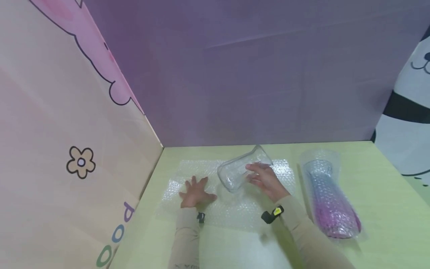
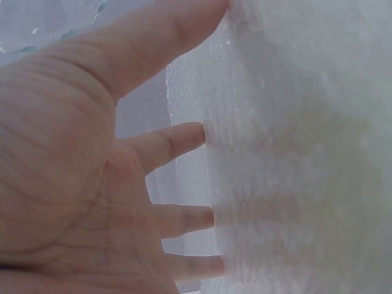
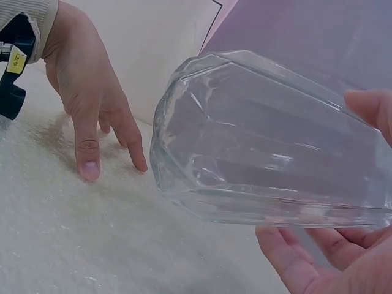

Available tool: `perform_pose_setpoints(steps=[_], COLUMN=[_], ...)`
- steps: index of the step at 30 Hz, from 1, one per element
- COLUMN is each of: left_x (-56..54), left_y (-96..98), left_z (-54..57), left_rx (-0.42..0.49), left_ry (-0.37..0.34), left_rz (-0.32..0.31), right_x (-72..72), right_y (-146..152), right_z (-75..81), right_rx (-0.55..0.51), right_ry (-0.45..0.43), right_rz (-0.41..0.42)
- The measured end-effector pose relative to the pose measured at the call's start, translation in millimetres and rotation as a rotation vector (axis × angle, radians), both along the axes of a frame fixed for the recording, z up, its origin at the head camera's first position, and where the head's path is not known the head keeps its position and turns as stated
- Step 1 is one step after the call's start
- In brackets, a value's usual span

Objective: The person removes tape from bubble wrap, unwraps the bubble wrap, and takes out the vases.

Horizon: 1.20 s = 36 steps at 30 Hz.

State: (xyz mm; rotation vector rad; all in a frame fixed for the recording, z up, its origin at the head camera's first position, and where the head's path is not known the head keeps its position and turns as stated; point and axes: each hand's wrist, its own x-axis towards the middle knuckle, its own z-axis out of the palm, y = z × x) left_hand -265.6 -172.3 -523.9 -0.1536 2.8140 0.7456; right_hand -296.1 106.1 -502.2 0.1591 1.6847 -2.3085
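Near wrapped bundle, right hand grips vase, left hand splayed on bubble wrap

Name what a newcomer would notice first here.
Probably the pink-and-blue bubble-wrapped object lying on the table's right side. Next, the clear faceted vessel tilted in the right hand above the bubble wrap sheet. The left hand is splayed on the sheet's left part.

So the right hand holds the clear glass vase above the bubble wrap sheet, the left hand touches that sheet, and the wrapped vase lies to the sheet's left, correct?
No: the wrapped vase lies right of the bubble wrap sheet, as the head view shows. The rest stands: clear glass vase in the right hand, left hand on the sheet.
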Motion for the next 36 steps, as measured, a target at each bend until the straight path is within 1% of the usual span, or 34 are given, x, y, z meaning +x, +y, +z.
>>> perform_pose_setpoints(steps=[4,13,19,22,25,30,36], left_x=[-1.2,-1.3,-0.7,0.0,0.2,-0.7,-1.2], left_y=[-1.4,-1.6,-1.1,-1.2,-1.3,-1.0,-1.3], left_z=[-1.0,-1.5,0.9,2.2,3.3,1.7,2.1], left_rx=[-0.003,0.009,0.011,0.011,0.009,0.005,0.011], left_ry=[0.003,0.005,0.004,0.001,-0.002,-0.006,-0.009], left_rz=[-0.005,-0.003,-0.005,-0.006,-0.006,-0.01,-0.008], right_x=[-2.7,-8.4,-9.7,-11.3,-13.5,-18.4,-25.0], right_y=[-2.8,-7.5,-11.1,-13.5,-15.2,-15.8,-18.7], right_z=[4.3,16.4,26.1,29.5,31.3,32.4,36.1], right_rx=[0.011,0.024,0.034,0.062,0.073,0.07,0.109], right_ry=[0.004,0.06,0.063,0.057,0.054,0.06,0.062], right_rz=[-0.002,0.034,0.016,0.013,0.005,-0.022,-0.051])
